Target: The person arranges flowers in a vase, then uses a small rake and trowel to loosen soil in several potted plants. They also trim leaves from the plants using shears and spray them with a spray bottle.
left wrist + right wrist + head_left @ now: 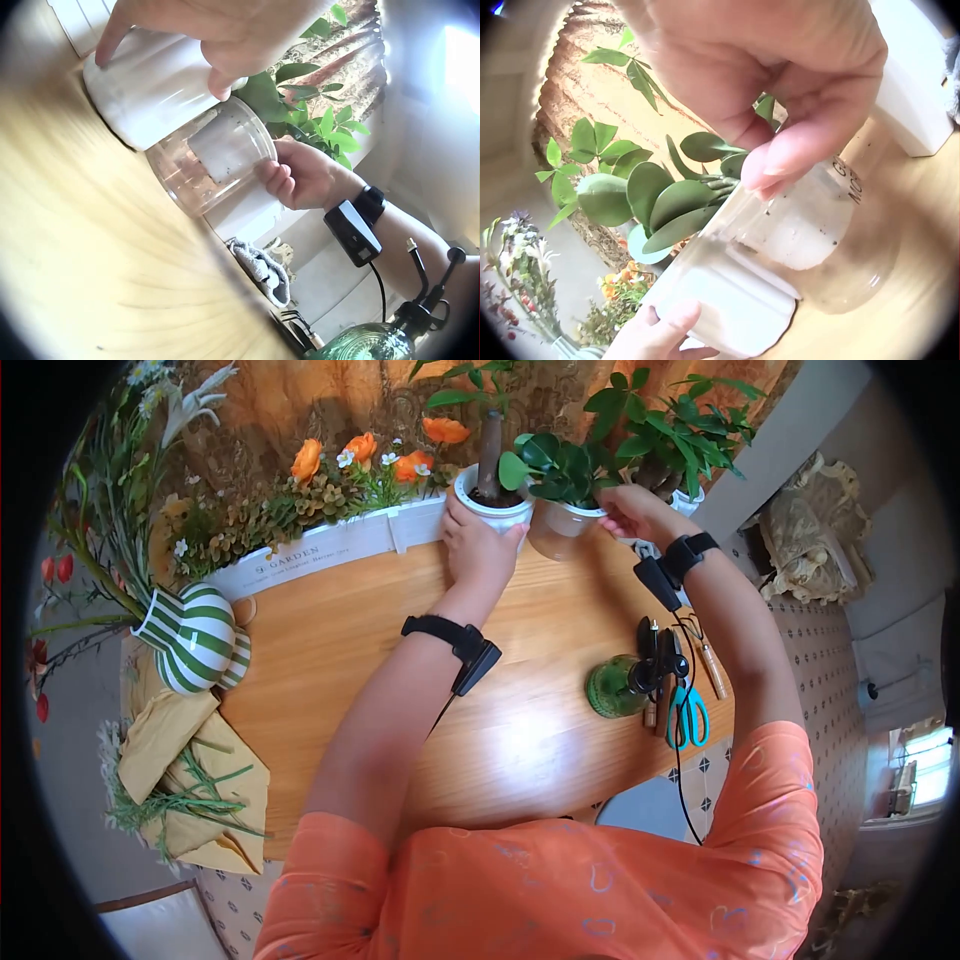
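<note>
My left hand (482, 552) grips the side of a white pot (146, 94) at the back of the table; a thick-trunked leafy plant (490, 452) stands in it. Right beside that pot is a clear plastic pot (171, 180) with a white inner pot showing through its wall. A plant with thick round leaves (681, 201) grows from it. My right hand (643, 518) pinches the clear pot's rim between thumb and curled fingers. Behind this hand another leafy plant (690, 435) rises from a white pot (687, 502), partly hidden.
A white planter (330, 555) with orange flowers lines the back edge. To the left are a striped vase (190, 635) and paper-wrapped stems (170, 740). A green glass spray bottle (612, 688), teal-handled scissors (688, 718), small garden tools and a grey cloth (259, 271) lie right.
</note>
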A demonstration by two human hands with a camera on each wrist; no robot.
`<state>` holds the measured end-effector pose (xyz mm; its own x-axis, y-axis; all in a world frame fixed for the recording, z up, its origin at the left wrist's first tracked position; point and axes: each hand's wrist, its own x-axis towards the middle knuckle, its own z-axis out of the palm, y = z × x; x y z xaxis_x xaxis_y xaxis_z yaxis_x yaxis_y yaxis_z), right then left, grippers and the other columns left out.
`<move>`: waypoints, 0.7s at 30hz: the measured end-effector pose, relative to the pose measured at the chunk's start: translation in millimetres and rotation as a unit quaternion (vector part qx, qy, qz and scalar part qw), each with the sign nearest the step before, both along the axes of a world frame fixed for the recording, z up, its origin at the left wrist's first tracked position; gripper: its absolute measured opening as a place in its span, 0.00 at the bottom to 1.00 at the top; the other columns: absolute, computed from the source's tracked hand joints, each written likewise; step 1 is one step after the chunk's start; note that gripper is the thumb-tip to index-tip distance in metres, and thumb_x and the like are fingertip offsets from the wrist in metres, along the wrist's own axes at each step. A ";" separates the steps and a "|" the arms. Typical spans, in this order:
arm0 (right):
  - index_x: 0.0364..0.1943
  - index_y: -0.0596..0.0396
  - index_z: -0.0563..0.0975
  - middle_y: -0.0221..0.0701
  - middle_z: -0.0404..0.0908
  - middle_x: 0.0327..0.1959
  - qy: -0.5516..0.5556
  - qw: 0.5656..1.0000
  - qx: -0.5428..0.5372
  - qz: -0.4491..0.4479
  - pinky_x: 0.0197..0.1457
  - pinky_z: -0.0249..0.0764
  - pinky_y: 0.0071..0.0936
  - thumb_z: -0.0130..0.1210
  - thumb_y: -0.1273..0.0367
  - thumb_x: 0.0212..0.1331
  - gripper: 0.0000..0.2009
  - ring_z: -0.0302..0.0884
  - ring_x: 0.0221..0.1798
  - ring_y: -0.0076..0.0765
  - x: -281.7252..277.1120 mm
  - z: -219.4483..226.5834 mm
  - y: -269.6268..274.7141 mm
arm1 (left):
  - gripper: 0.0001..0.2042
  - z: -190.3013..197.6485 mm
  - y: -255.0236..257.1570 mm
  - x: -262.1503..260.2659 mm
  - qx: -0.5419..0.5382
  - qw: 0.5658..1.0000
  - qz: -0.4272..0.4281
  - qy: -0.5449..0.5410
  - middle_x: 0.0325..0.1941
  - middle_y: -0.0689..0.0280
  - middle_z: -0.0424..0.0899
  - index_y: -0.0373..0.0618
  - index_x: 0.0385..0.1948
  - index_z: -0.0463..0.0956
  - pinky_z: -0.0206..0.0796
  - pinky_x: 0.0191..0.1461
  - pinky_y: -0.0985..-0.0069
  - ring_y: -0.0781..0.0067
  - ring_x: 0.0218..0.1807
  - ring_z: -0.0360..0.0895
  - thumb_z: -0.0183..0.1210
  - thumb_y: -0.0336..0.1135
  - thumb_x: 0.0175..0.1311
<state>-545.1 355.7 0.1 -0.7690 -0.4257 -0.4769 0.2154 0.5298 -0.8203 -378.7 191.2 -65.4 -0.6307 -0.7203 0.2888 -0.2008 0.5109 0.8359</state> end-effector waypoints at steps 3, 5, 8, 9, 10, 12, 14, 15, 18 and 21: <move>0.27 0.52 0.73 0.26 0.77 0.20 0.003 0.999 0.021 0.032 0.21 0.67 0.16 0.49 0.67 0.54 0.05 0.73 0.19 0.20 2.8 -1.5 17.7 | 0.52 -4.0 1.5 -2.9 0.005 1.000 0.018 -0.008 0.61 0.41 0.56 0.37 0.64 0.40 0.53 0.66 0.57 0.41 0.62 0.58 0.71 0.42 0.42; 0.30 0.51 0.74 0.24 0.76 0.20 -0.010 0.989 0.054 0.140 0.22 0.68 0.15 0.50 0.66 0.54 0.05 0.72 0.19 0.18 14.5 10.5 28.2 | 0.52 -7.8 1.9 -1.9 -0.019 0.999 0.030 0.008 0.63 0.48 0.56 0.38 0.64 0.42 0.58 0.63 0.56 0.44 0.62 0.58 0.71 0.44 0.40; 0.38 0.50 0.73 0.22 0.76 0.19 -0.020 0.976 0.039 0.212 0.20 0.69 0.13 0.51 0.66 0.55 0.08 0.73 0.18 0.16 13.4 1.2 37.4 | 0.47 -12.7 4.0 6.3 0.000 0.998 0.043 -0.035 0.62 0.49 0.56 0.37 0.62 0.46 0.59 0.61 0.56 0.43 0.61 0.59 0.69 0.43 0.44; 0.39 0.50 0.72 0.22 0.76 0.19 -0.032 0.967 0.008 0.252 0.19 0.69 0.12 0.51 0.66 0.56 0.09 0.74 0.18 0.16 6.1 -8.2 42.5 | 0.45 -13.8 5.8 10.3 0.030 0.997 0.049 -0.059 0.62 0.49 0.56 0.36 0.62 0.46 0.59 0.61 0.56 0.43 0.60 0.59 0.68 0.42 0.45; 0.41 0.51 0.72 0.22 0.76 0.20 -0.044 0.961 0.042 0.271 0.17 0.70 0.12 0.51 0.66 0.56 0.09 0.75 0.18 0.16 24.7 12.9 37.1 | 0.40 -23.9 7.2 11.3 0.005 0.996 0.073 -0.043 0.57 0.48 0.62 0.34 0.58 0.53 0.60 0.60 0.58 0.43 0.59 0.61 0.68 0.40 0.46; 0.41 0.52 0.72 0.23 0.77 0.20 -0.057 0.952 0.025 0.299 0.18 0.72 0.13 0.51 0.66 0.57 0.10 0.76 0.19 0.18 22.9 0.7 31.5 | 0.37 -38.3 0.6 19.4 0.022 0.998 0.030 -0.056 0.53 0.49 0.66 0.33 0.56 0.56 0.61 0.59 0.60 0.47 0.57 0.64 0.67 0.41 0.47; 0.43 0.58 0.72 0.31 0.82 0.27 -0.061 0.930 0.090 0.352 0.23 0.76 0.17 0.50 0.67 0.60 0.11 0.81 0.25 0.24 43.3 20.5 18.5 | 0.34 -39.4 2.3 32.5 0.036 0.997 -0.012 -0.069 0.49 0.50 0.70 0.32 0.54 0.60 0.62 0.58 0.63 0.51 0.55 0.68 0.66 0.42 0.48; 0.43 0.58 0.72 0.31 0.82 0.27 -0.062 0.930 0.088 0.351 0.23 0.76 0.17 0.50 0.67 0.60 0.11 0.81 0.25 0.24 51.4 26.1 14.1 | 0.29 -37.2 5.4 44.8 0.205 0.974 -0.098 -0.006 0.49 0.53 0.72 0.33 0.54 0.61 0.63 0.56 0.66 0.58 0.53 0.70 0.61 0.41 0.54; 0.43 0.64 0.75 0.40 0.82 0.38 -0.132 0.885 0.121 0.429 0.39 0.80 0.28 0.52 0.66 0.61 0.13 0.83 0.39 0.34 65.7 40.1 1.6 | 0.17 6.0 14.1 93.0 0.481 0.841 -0.234 0.084 0.50 0.61 0.77 0.37 0.54 0.66 0.67 0.53 0.76 0.71 0.51 0.75 0.45 0.36 0.68; 0.46 0.65 0.74 0.40 0.80 0.45 -0.118 0.828 0.163 0.524 0.47 0.77 0.32 0.51 0.65 0.62 0.15 0.80 0.47 0.36 74.1 49.1 -8.4 | 0.17 -22.7 -3.6 100.3 0.520 0.806 -0.258 0.117 0.50 0.55 0.77 0.35 0.51 0.68 0.72 0.52 0.69 0.65 0.49 0.77 0.39 0.37 0.69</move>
